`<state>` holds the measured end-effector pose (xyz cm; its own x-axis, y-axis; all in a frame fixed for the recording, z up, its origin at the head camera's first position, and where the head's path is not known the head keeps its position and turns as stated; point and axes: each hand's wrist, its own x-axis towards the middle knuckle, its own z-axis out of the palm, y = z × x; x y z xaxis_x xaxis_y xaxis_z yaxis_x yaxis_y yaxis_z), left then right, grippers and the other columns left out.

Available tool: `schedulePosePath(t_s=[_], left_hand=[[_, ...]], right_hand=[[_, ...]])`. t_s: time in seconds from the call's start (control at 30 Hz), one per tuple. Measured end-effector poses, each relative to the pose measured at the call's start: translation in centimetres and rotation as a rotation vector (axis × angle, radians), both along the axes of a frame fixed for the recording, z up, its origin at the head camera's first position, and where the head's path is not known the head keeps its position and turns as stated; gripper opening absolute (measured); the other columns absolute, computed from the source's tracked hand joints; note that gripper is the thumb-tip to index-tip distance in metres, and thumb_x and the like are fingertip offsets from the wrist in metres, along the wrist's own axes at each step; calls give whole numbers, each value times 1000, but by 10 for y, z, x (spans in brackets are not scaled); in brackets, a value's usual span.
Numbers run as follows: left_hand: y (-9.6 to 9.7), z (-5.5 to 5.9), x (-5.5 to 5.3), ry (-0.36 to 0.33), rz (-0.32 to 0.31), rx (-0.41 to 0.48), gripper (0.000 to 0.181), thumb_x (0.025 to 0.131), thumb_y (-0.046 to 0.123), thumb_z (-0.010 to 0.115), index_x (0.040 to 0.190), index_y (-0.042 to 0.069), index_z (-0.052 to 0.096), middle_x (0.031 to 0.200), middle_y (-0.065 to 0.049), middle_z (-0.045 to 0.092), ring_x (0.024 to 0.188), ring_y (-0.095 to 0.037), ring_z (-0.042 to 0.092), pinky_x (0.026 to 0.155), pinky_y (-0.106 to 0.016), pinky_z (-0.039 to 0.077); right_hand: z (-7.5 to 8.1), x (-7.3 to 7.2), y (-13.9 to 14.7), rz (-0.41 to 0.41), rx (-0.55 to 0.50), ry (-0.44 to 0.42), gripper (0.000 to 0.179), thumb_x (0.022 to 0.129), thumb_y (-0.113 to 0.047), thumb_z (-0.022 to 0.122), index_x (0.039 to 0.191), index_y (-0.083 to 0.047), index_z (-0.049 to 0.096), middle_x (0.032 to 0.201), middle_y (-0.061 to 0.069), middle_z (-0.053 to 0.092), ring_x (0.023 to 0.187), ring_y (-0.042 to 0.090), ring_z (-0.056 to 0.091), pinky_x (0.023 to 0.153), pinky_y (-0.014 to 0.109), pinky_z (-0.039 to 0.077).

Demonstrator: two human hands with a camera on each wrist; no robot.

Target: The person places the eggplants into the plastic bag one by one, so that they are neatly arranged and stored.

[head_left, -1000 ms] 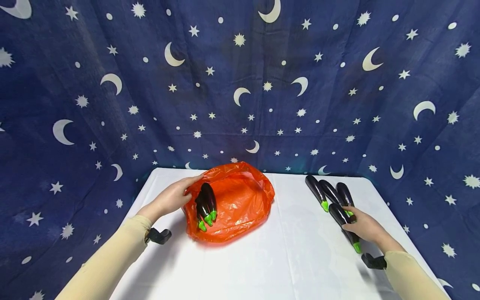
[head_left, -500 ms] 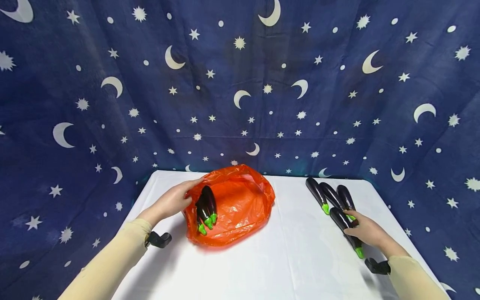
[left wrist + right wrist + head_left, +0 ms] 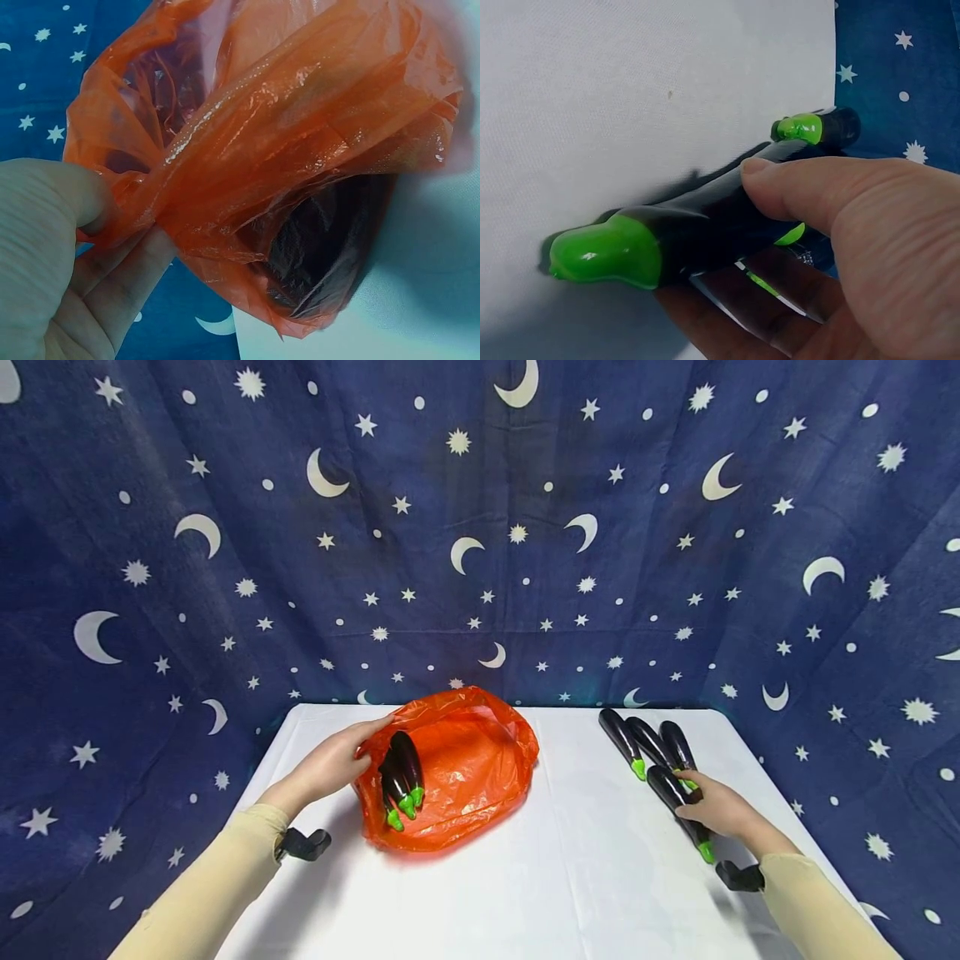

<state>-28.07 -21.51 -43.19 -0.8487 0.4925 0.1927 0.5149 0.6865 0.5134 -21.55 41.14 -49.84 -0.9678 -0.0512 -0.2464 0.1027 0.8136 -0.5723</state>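
My left hand (image 3: 330,764) pinches the left rim of an orange-red plastic bag (image 3: 480,777), its mouth spread wide. Inside, against the left wall, lie several dark purple eggplants (image 3: 407,762) with green caps; in the left wrist view a dark shape (image 3: 322,244) shows through the film by the gathered plastic. At the right of the table, my right hand (image 3: 723,810) holds an eggplant (image 3: 663,786), thumb on top and fingers beneath. Its green cap (image 3: 604,251) points away from the palm in the right wrist view.
Three more eggplants lie just beyond the held one, among them the leftmost eggplant (image 3: 619,735). White cloth covers the table (image 3: 525,893). A dark blue curtain (image 3: 480,602) with moons and stars stands behind and at both sides.
The whole head view has shifted slightly left in the frame. Both hands keep their places, the left at the bag's rim and the right around the eggplant.
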Motion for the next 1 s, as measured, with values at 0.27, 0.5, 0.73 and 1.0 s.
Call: schedulePosePath(t_s=[0.27, 0.5, 0.73, 1.0], left_hand=[[0, 1, 0, -9, 3, -10, 72, 88, -8, 57, 156, 12, 45, 146, -17, 55, 134, -37, 51, 113, -56, 38], [0, 2, -2, -14, 6, -13, 73, 88, -9, 57, 156, 12, 44, 147, -16, 55, 135, -36, 51, 113, -56, 37], [1, 1, 1, -43, 22, -13, 71, 90, -8, 57, 156, 13, 45, 148, -16, 54, 136, -36, 50, 113, -57, 37], [3, 1, -1, -42, 17, -9, 72, 90, -8, 57, 157, 14, 44, 148, -15, 54, 137, -36, 49, 114, -56, 37]], right_hand=[[0, 1, 0, 17, -25, 14, 73, 88, -7, 70, 149, 14, 36, 118, 29, 60, 98, 35, 60, 70, 40, 53], [3, 2, -1, 17, -54, -12, 74, 86, -3, 68, 150, 13, 35, 114, 26, 59, 90, 31, 57, 64, 40, 51], [4, 7, -2, -9, -86, -81, 75, 92, -6, 67, 155, 9, 29, 114, 25, 59, 78, 26, 58, 58, 41, 52], [3, 6, -2, 0, -54, -68, 74, 92, -6, 66, 155, 9, 28, 115, 27, 58, 80, 25, 59, 59, 40, 53]])
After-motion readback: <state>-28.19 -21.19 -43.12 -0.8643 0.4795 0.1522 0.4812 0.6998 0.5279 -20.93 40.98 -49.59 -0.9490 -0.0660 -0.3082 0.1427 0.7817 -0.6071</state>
